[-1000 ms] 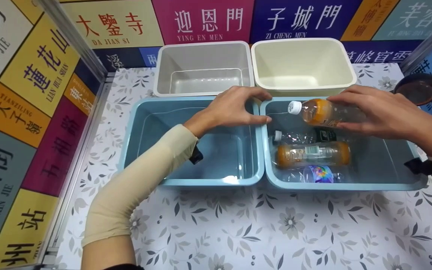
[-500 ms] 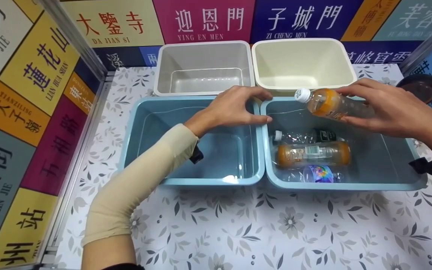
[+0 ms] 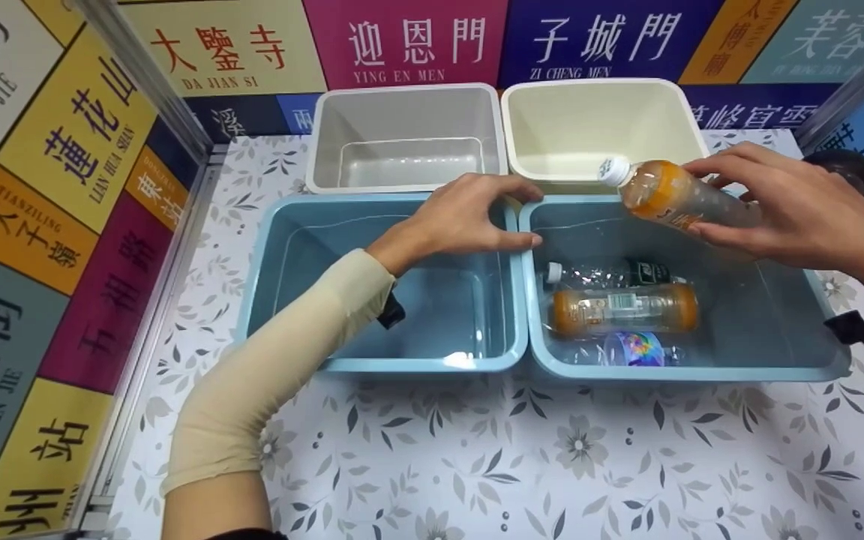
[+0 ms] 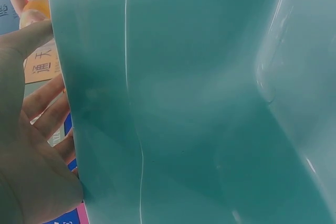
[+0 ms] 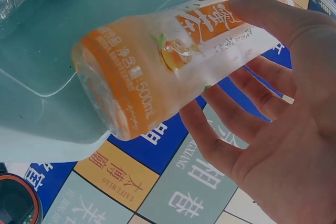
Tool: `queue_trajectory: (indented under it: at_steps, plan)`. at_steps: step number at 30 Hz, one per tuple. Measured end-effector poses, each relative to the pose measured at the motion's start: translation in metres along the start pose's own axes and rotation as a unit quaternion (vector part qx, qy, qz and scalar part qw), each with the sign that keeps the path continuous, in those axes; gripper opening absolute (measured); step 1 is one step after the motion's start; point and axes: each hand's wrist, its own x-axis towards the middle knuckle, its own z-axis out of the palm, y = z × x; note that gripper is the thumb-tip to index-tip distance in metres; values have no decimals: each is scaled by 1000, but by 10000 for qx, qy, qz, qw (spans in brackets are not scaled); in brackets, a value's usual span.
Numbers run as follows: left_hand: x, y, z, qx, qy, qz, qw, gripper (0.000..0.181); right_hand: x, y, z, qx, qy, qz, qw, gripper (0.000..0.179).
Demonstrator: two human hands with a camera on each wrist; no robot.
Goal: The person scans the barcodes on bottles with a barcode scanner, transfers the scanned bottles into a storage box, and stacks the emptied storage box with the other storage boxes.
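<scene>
My right hand [image 3: 792, 202] grips a clear plastic bottle [image 3: 664, 191] with an orange label and white cap. Tilted, the bottle hangs over the back of the right blue bin [image 3: 762, 371]; the right wrist view shows its base and thumb-side grip. My left hand [image 3: 469, 214] rests at the inner rims where the two blue bins meet, thumb and fingers spread. Below it is the left blue bin [image 3: 372, 315]. Inside the right bin lie an orange-ended bottle [image 3: 627, 307], a dark-labelled bottle [image 3: 597, 275] and a bottle with a colourful label [image 3: 638, 349].
Behind the blue bins stand a grey bin [image 3: 409, 135] and a cream bin [image 3: 604, 127]. A round dark object [image 3: 844, 169] sits at the back right, partly behind the right hand. Printed panels [image 3: 417, 37] wall the back and sides; a floral cloth [image 3: 477, 465] covers the table.
My right hand has lifted the orange-labelled bottle slightly up and to the right, towards the bin's back rim. My left hand has stayed in place, and the bottles in the bin have not moved.
</scene>
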Motion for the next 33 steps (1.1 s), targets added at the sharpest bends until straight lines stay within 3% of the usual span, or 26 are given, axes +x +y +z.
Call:
queue_trajectory:
  at_steps: [12, 33]
  plan:
    - [1, -1, -1, 6, -57, 15, 10000, 69, 0, 5, -4, 7, 719, -189, 9972, 69]
    - [-1, 0, 0, 118, -12, 3, 9999, 71, -4, 19, -10, -79, 1265, 67, 9919, 66]
